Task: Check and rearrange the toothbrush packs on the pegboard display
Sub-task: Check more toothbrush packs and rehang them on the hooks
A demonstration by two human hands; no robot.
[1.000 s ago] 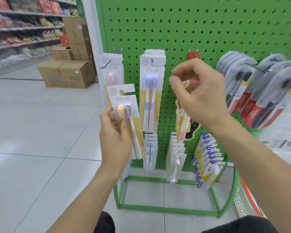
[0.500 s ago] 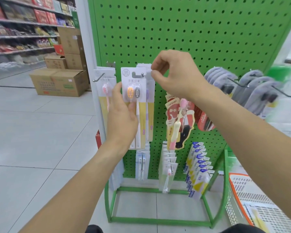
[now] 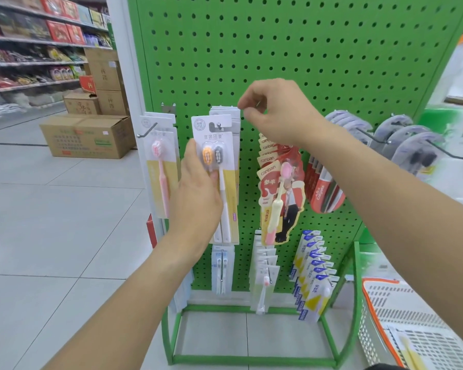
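We see a green perforated metal pegboard display (image 3: 292,49) standing on a pale tiled floor (image 3: 51,236) in a shop aisle. Our left hand (image 3: 198,198) rests against the front of a white-and-yellow card toothbrush pack with an orange and a grey brush head (image 3: 219,161); the thumb lies on its left edge and the fingers (image 3: 211,174) press on the card just below the brush heads. The pack's slot sits at the tip of a metal peg hook (image 3: 219,126), in front of other packs of the same shape.

Our right hand (image 3: 275,113) is raised beside the top right corner of that stack, thumb and forefinger pinched together at the corner of the rear cards; we cannot tell whether they actually grip a card.

To the left hangs a white card pack holding a pink toothbrush (image 3: 161,166). To the right hangs a red shaped card pack with a yellow and pink child's toothbrush (image 3: 278,193), then red toothbrush packs (image 3: 324,193) and grey blister packs (image 3: 401,140). Brown cardboard boxes (image 3: 86,134) sit on the floor at the far left, and a white plastic basket with an orange rim (image 3: 385,311) is at the lower right.
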